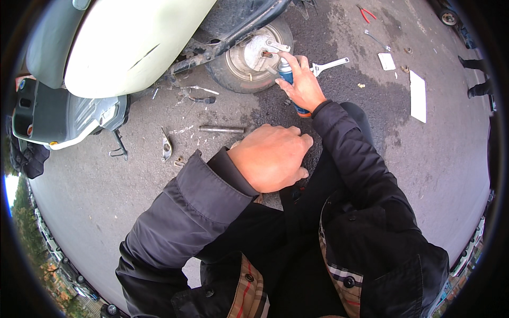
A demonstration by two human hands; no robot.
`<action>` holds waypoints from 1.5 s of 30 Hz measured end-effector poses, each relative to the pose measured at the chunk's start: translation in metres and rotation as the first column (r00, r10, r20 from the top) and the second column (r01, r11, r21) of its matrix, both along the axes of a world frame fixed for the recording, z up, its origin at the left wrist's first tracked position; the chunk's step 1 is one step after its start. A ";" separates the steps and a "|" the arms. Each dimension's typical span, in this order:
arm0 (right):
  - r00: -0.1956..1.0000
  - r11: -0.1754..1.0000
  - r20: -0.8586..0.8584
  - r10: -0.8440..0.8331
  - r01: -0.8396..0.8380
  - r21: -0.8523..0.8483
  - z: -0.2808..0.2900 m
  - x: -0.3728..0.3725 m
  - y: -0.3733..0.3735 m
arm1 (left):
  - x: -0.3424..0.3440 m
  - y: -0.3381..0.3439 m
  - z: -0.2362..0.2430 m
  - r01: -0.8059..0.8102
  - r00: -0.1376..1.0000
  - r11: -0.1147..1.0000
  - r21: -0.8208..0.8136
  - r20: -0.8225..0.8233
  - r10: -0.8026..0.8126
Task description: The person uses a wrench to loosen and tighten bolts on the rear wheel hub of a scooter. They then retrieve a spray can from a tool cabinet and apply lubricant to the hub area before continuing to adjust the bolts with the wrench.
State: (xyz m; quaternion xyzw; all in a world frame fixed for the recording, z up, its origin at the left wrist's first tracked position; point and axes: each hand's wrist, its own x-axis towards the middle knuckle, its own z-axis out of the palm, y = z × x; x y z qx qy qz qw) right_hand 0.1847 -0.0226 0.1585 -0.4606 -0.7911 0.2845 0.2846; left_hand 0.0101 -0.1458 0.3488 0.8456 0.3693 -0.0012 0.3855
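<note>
My right hand [302, 82] is wrapped around a blue spray can [286, 73] with an orange-red base. The can stands upright beside the hub of a scooter wheel [233, 66], its top near the hub's centre, and the index finger is on the top. A adjustable wrench [330, 65] lies just behind that hand. Nearer to me, my left hand [273, 159] is held back up with its fingers curled under. Whatever it may hold is hidden beneath it. A metal rod [221, 129] lies on the ground to its left.
A pale scooter body [127, 42] lies on its side at upper left. On the asphalt are a metal bracket [167, 146], red-handled pliers [366, 14], a white sheet [418, 96] and a small white card [386, 61]. A person's legs [477, 77] show at far right.
</note>
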 end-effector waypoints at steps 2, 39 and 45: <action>1.000 1.000 0.006 -0.008 0.008 -0.027 0.000 0.000 0.000 | 0.000 0.000 0.000 0.000 1.000 1.000 0.002 -0.009 0.000; 1.000 1.000 -0.021 0.009 -0.009 -0.011 0.003 0.001 -0.002 | 0.010 0.003 0.001 -0.016 0.998 0.999 -0.046 -0.055 0.014; 0.999 1.000 -0.033 0.015 -0.015 -0.008 0.003 0.000 -0.002 | 0.009 0.003 0.001 -0.014 0.999 0.999 -0.049 -0.049 0.012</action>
